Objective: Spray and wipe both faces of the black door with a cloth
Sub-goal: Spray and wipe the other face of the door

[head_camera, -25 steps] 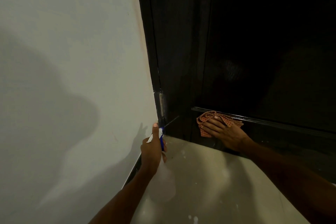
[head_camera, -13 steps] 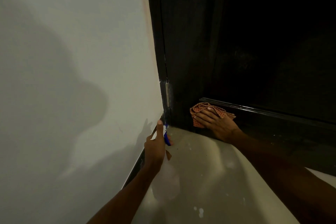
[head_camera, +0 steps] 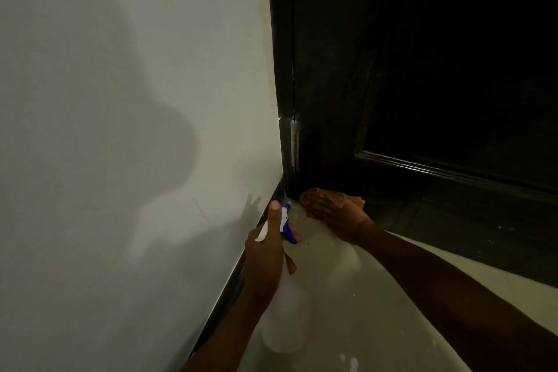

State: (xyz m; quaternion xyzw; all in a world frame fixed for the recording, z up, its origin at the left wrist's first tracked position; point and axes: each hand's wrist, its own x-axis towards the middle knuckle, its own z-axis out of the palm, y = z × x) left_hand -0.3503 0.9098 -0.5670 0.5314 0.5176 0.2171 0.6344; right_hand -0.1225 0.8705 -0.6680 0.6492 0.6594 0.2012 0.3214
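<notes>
The black door (head_camera: 422, 84) fills the right half of the view, with a raised panel moulding low on its face. My right hand (head_camera: 338, 217) presses an orange checked cloth (head_camera: 338, 198) flat against the door's bottom left corner, just above the floor. My left hand (head_camera: 267, 254) grips a translucent white spray bottle (head_camera: 287, 314) by its neck, thumb up beside the blue and white nozzle (head_camera: 285, 220), which points toward that same corner.
A white wall (head_camera: 136, 130) covers the left side, with a dark skirting strip (head_camera: 229, 290) along its foot. A metal hinge (head_camera: 293, 139) sits on the door's left edge. The pale floor (head_camera: 377, 311) has small white specks.
My right hand has slid the cloth down from the panel moulding to the door's bottom left corner. The left hand and bottle stay close by, nearer the corner.
</notes>
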